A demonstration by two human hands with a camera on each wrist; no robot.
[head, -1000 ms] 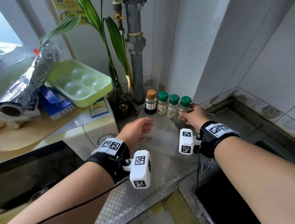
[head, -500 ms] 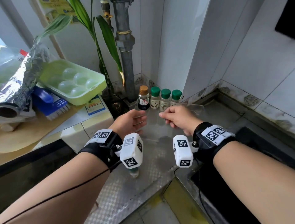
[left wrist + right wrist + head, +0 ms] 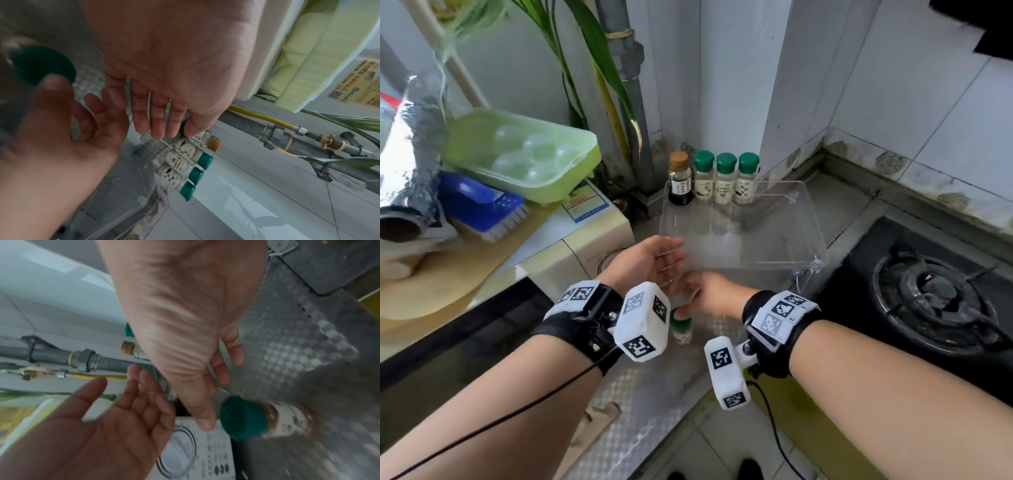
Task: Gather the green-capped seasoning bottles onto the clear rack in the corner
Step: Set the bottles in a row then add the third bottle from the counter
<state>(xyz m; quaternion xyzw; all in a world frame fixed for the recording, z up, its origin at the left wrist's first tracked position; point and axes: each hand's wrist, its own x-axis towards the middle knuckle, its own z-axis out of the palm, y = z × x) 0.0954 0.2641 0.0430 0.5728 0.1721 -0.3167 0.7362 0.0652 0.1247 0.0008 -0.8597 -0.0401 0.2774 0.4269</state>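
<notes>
Three green-capped bottles [image 3: 703, 180] [image 3: 725, 181] [image 3: 747, 180] stand in a row at the back of the clear rack [image 3: 756, 233] in the corner, beside a brown-capped dark bottle [image 3: 679, 181]. A fourth green-capped bottle [image 3: 681, 334] stands on the patterned metal counter in front of the rack, partly hidden by my left wrist camera. My right hand [image 3: 690, 301] reaches down to it with fingers loosely extended, and its thumb lies against the green cap [image 3: 242, 418]. My left hand [image 3: 671, 260] hovers open, palm turned inward, just above and left of that bottle.
A gas stove [image 3: 935, 294] lies to the right of the rack. At left are a white appliance [image 3: 585, 233], a green egg tray [image 3: 524, 154], a blue brush [image 3: 482, 205] and a foil roll [image 3: 407, 164]. A grey pipe [image 3: 633, 85] and plant leaves rise behind the bottles.
My right hand has drawn back from the bottles on the rack and come down to the lone bottle on the counter. My left hand has barely moved.
</notes>
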